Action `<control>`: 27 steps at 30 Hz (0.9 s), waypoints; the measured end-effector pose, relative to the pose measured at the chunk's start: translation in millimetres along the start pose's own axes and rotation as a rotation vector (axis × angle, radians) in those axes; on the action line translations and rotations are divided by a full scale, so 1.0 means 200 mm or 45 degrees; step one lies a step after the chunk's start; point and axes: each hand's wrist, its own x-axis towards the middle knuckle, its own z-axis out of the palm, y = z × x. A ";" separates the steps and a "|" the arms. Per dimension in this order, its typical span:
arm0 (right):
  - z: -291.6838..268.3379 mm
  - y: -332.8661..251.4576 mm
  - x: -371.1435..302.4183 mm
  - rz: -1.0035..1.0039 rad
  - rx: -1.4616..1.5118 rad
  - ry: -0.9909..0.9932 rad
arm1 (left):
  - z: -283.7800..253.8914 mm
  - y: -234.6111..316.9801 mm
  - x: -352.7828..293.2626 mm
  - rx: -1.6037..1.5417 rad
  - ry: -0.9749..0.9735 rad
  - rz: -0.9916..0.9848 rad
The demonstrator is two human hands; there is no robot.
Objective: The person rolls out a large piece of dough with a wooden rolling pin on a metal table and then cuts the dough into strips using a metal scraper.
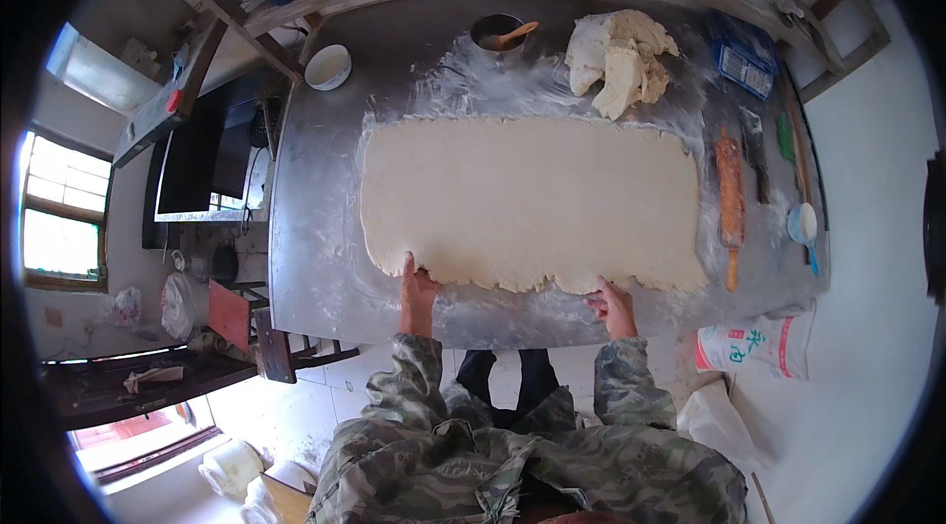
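A wide, flat sheet of pale dough [532,194] lies on the grey table, its near edge ragged. At its near left part is my left hand [419,299], thumb lying over the dough and the other fingers curled in at the edge. Farther right, my right hand [615,309] touches the same edge with its thumb; its other fingers sit apart from the thumb, just below the edge. Beyond the sheet rests a lumpy mound of dough [621,56]. A wooden rolling pin [730,194] lies to the right of the sheet.
Flour dusts the metal tabletop [320,219]. Toward the back stand a white bowl [328,67] and a dark pot [490,32] with a wooden spoon [517,33]. On the right are a cleaver [754,152], a blue package [744,61] and a small scoop [803,224]. A white sack [754,345] stands below.
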 end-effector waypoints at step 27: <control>0.34 0.48 -0.11 -0.137 1.237 -0.149 | -0.35 0.04 -0.20 0.091 -0.098 0.007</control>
